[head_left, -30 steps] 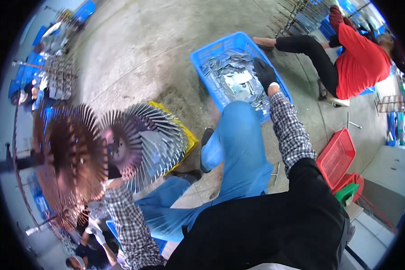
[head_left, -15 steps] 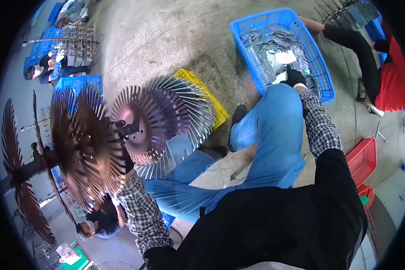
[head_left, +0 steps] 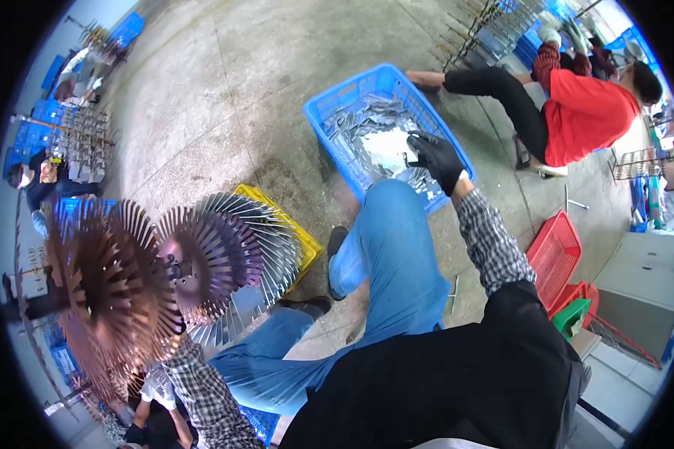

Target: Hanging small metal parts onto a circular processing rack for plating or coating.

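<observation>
My right hand (head_left: 439, 160), in a black glove, hovers over the near right side of a blue plastic basket (head_left: 337, 173). Its thumb and forefinger are apart, with nothing visible between them. Many flat, thin metal pieces (head_left: 367, 120) lie loose in the basket, brightly lit in the middle. At the left, my left forearm (head_left: 202, 389) in a checked sleeve reaches up behind a rack of round discs with finned edges (head_left: 116, 292); the discs hide that hand. Slim silvery strips (head_left: 281, 258) fan out from the rack's right end.
A yellow crate (head_left: 307, 251) stands behind the rack. A person in red (head_left: 588, 120) sits beyond the blue basket, one foot near its rim. Red baskets (head_left: 556, 254) stand at the right. Another person's gloved hand (head_left: 157, 389) shows below the rack.
The view has swung right, so everything sits further left and lower. My right hand has lifted from the pieces in the basket, its fingers spreading. My left arm remains at the rack.
</observation>
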The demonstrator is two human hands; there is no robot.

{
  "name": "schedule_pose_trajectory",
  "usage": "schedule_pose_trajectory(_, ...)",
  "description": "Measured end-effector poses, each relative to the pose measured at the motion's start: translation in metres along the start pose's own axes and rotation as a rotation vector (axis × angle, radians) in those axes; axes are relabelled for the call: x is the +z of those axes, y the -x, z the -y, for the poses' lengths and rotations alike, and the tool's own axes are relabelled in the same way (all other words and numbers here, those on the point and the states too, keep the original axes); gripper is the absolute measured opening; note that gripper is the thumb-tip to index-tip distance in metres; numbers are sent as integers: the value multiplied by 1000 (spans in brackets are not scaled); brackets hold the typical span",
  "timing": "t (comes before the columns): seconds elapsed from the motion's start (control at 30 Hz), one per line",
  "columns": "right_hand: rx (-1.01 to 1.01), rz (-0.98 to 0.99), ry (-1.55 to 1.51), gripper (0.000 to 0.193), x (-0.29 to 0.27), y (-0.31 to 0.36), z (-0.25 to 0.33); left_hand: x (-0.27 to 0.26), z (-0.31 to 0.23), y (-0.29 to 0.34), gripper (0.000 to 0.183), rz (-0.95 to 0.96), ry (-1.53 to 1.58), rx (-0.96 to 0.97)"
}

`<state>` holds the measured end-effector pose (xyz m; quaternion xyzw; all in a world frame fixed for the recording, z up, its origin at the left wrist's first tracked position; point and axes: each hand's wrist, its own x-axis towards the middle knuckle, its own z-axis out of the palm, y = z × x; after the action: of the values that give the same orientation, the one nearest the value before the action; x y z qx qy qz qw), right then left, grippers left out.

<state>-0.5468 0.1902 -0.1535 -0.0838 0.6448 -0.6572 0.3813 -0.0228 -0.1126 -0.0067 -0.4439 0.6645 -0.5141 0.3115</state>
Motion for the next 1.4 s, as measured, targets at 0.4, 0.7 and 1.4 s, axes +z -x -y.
schedule_pose_trajectory(0.4, -809, 379, 498, 37, 113, 132, 59, 4, 20, 82, 25, -884, 585, 43)
schedule_pose_trajectory(0.7, -306, 636, 380, 38, 204, 222, 45, -121, 23, 163, 17, 154, 2259, 255)
schedule_pose_trajectory(1.4, -285, 399, 753, 28, 251, 234, -29, -47, 37, 133, 23, -468, 1783, 113)
